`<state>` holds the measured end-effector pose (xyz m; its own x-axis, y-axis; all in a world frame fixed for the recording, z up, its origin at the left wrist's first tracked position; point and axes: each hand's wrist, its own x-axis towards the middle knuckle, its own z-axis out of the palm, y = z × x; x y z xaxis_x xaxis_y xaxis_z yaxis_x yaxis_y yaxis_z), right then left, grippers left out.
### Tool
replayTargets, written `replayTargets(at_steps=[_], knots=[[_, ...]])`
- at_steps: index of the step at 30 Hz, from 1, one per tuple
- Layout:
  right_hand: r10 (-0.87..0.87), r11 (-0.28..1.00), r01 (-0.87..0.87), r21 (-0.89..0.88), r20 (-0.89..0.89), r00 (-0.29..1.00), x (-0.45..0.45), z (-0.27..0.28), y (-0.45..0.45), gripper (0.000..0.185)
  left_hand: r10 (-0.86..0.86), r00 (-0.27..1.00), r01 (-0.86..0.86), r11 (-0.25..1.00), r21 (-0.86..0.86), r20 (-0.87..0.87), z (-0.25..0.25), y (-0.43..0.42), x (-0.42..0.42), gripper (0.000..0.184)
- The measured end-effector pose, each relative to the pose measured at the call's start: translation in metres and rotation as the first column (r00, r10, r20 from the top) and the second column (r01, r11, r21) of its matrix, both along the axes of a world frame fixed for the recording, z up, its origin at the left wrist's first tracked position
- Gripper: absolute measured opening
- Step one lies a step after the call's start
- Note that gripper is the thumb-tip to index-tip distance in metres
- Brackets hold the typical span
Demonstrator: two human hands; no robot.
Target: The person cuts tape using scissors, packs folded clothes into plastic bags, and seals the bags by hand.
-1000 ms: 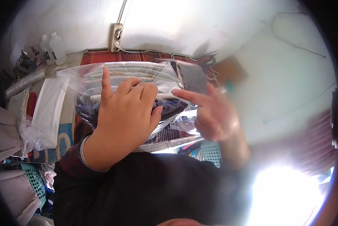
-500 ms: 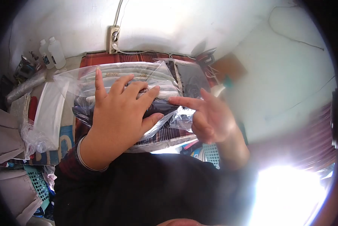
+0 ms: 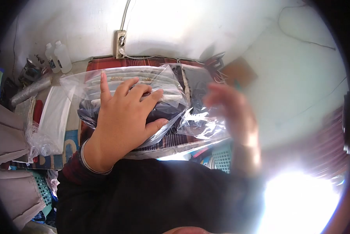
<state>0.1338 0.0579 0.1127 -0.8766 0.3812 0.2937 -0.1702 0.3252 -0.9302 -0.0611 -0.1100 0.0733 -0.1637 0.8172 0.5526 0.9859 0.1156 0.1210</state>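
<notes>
Head cam, clock dirs from mid-view: L hand (image 3: 124, 111) at approx. 9 o'clock, palm down, fingers spread on clear plastic bag (image 3: 167, 80). Bag's at 10–11 o'clock w/ a stack of folded cloths (image 3: 134, 73) inside, on striped tablecloth (image 3: 108, 62). R hand (image 3: 231, 107) at 2–3 o'clock, blurred, near 2nd shiny bag (image 3: 200, 121) at approx. 3; can't tell if it's gripping anything. Power strip (image 3: 120, 45) at 11 o'clock on wall, two bottles (image 3: 63, 58) at 10, green basket (image 3: 222, 159) at 4–5, partly hidden.
</notes>
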Motion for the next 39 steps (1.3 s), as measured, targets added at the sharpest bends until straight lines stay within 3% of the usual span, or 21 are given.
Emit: replayTargets(at_steps=[1, 2, 3, 4, 5, 7, 12, 14, 15, 17, 18, 21, 24, 25, 26, 28, 30, 32, 35, 38, 39], knots=[[-0.113, 0.948, 0.125, 0.293, -0.056, 0.992, -0.010, 0.000, -0.003, 0.056, 0.011, 1.000, -0.011, 1.000, 0.006, 0.005, 0.000, 0.000, 0.002, 0.052], [-0.116, 0.948, 0.129, 0.290, -0.062, 0.991, -0.022, -0.003, -0.007, 0.056, 0.023, 1.000, -0.023, 1.000, 0.011, 0.009, 0.000, 0.000, 0.003, 0.055], [-0.119, 0.786, 0.111, 0.608, -0.027, 0.992, -0.035, -0.006, -0.010, 0.053, 0.025, 1.000, -0.025, 1.000, 0.010, 0.001, 0.000, 0.000, 0.003, 0.055], [-0.135, 0.525, 0.068, 0.849, 0.003, 0.991, -0.043, -0.009, -0.011, 0.051, 0.037, 0.999, -0.038, 0.999, 0.011, 0.002, -0.001, 0.000, 0.003, 0.056], [-0.130, 0.527, 0.072, 0.847, -0.004, 0.992, -0.044, -0.015, -0.010, 0.051, 0.050, 0.999, -0.050, 0.999, 0.012, 0.004, -0.002, 0.000, 0.001, 0.058], [-0.182, 0.342, 0.047, 0.939, 0.018, 0.983, -0.044, -0.031, -0.010, 0.049, 0.044, 0.999, -0.044, 0.999, 0.012, 0.001, -0.001, -0.001, -0.002, 0.058], [-0.108, 0.393, 0.088, 0.915, -0.049, 0.993, -0.019, -0.030, 0.007, 0.047, 0.037, 0.999, -0.037, 0.999, 0.000, 0.003, -0.001, 0.000, 0.000, 0.057], [-0.054, 0.518, 0.182, 0.836, -0.180, 0.982, -0.019, -0.028, 0.012, 0.046, 0.048, 0.999, -0.048, 0.999, 0.017, -0.001, 0.000, 0.001, 0.001, 0.057], [-0.056, 0.521, 0.185, 0.833, -0.183, 0.982, -0.024, -0.027, 0.009, 0.046, 0.046, 0.999, -0.046, 0.999, 0.013, -0.004, 0.000, 0.001, 0.001, 0.057], [-0.142, 0.442, 0.240, 0.864, -0.197, 0.970, -0.042, -0.026, -0.007, 0.048, 0.066, 0.998, -0.065, 0.997, 0.042, -0.022, -0.002, 0.002, 0.000, 0.058], [-0.204, 0.345, 0.170, 0.923, -0.103, 0.974, -0.044, -0.030, -0.015, 0.051, 0.069, 0.997, -0.068, 0.997, 0.041, -0.028, -0.002, 0.002, 0.001, 0.058], [-0.119, 0.355, 0.117, 0.927, -0.080, 0.990, -0.029, -0.038, -0.010, 0.048, 0.090, 0.995, -0.091, 0.996, -0.010, -0.031, -0.001, 0.003, 0.002, 0.063], [0.032, 0.437, 0.215, 0.873, -0.254, 0.967, 0.021, -0.039, 0.026, 0.043, 0.114, 0.992, -0.116, 0.993, -0.029, -0.053, 0.002, 0.006, 0.008, 0.065], [0.027, 0.479, 0.308, 0.822, -0.364, 0.931, 0.039, -0.041, 0.044, 0.040, 0.157, 0.985, -0.161, 0.985, -0.055, -0.072, 0.006, 0.008, 0.010, 0.066], [-0.132, 0.468, 0.403, 0.786, -0.389, 0.912, 0.067, -0.048, 0.059, 0.032, 0.188, 0.978, -0.196, 0.977, -0.084, -0.093, 0.008, 0.012, 0.014, 0.066], [-0.455, 0.305, 0.643, 0.702, -0.486, 0.746, 0.118, -0.060, 0.103, 0.020, 0.210, 0.967, -0.223, 0.971, -0.083, -0.144, 0.008, 0.017, 0.021, 0.067], [-0.793, 0.133, 0.845, 0.518, -0.456, 0.404, 0.173, -0.080, 0.159, 0.016, 0.306, 0.917, -0.319, 0.948, -0.008, -0.255, 0.000, 0.030, 0.027, 0.068], [-0.981, 0.008, 0.908, 0.418, -0.172, 0.088, 0.236, -0.095, 0.217, 0.016, 0.362, 0.858, -0.364, 0.929, 0.065, -0.364, -0.011, 0.038, 0.031, 0.065], [-0.995, 0.042, 0.911, 0.410, -0.064, 0.074, 0.366, -0.180, 0.323, 0.018, 0.335, 0.832, -0.365, 0.931, 0.018, -0.442, -0.019, 0.038, 0.036, 0.057], [-0.995, 0.089, 0.809, 0.581, 0.080, 0.052, 0.455, -0.281, 0.412, 0.030, 0.309, 0.860, -0.356, 0.933, -0.044, -0.405, -0.030, 0.030, 0.027, 0.054], [-0.988, 0.133, 0.561, 0.817, 0.155, 0.009, 0.473, -0.316, 0.441, 0.037, 0.303, 0.855, -0.356, 0.933, -0.052, -0.420, -0.028, 0.032, 0.030, 0.054]])
